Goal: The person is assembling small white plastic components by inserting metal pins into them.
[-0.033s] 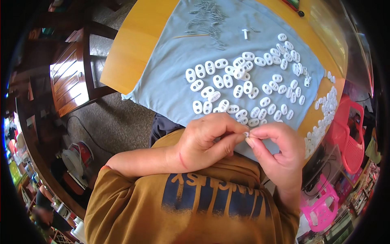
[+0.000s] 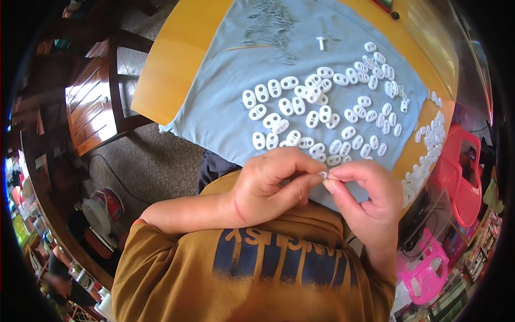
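Observation:
My left hand (image 2: 268, 185) and my right hand (image 2: 367, 198) meet close in front of my chest. Their fingertips pinch one small white plastic piece (image 2: 323, 175), mostly hidden by the fingers. Just beyond the hands, several white oval two-hole pieces (image 2: 300, 104) lie scattered on a grey-blue cloth (image 2: 225, 86). The cloth covers part of a yellow wooden table (image 2: 171, 59). A heap of small metal pins (image 2: 271, 21) lies at the cloth's far end, with a white T-shaped piece (image 2: 321, 43) beside it.
More white pieces (image 2: 429, 150) lie in a line along the table's right edge. A dark wooden chair (image 2: 94, 102) stands to the left. Pink plastic stools (image 2: 461, 172) stand on the right, and a small fan (image 2: 99, 212) sits on the carpet.

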A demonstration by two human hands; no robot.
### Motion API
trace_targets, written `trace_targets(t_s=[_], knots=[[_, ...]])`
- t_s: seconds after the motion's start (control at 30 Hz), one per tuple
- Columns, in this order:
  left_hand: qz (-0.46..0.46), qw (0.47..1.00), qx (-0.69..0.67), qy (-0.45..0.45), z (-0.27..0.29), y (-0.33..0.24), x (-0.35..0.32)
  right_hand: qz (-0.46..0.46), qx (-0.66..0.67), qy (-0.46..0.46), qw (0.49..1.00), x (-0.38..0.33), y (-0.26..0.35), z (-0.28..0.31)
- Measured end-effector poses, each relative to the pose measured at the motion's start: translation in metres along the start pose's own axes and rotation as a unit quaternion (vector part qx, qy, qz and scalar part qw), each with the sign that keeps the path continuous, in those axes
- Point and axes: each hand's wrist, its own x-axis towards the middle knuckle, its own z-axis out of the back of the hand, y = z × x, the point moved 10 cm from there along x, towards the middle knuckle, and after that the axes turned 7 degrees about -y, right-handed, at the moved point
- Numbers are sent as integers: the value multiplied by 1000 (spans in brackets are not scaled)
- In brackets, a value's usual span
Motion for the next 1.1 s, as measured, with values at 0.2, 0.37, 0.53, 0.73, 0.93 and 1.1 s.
trace_targets(t_s=[0.2,0.37,0.53,0.73,0.93,1.1], knots=[[103,988,-113,-13,-4,12,-4,-10,33,-45,998,-5,1,8],[113,974,-197,-23,-8,11,-6,6,30,-54,998,-11,6,14],[113,976,-183,-22,-10,10,-7,24,34,-47,998,-13,6,13],[129,980,-154,0,-15,12,-14,27,39,-60,997,-24,2,8],[108,989,-96,40,-19,18,-20,-33,82,-59,994,-39,-15,0],[142,980,-142,16,-22,22,-18,-67,133,-56,987,-36,-20,6]])
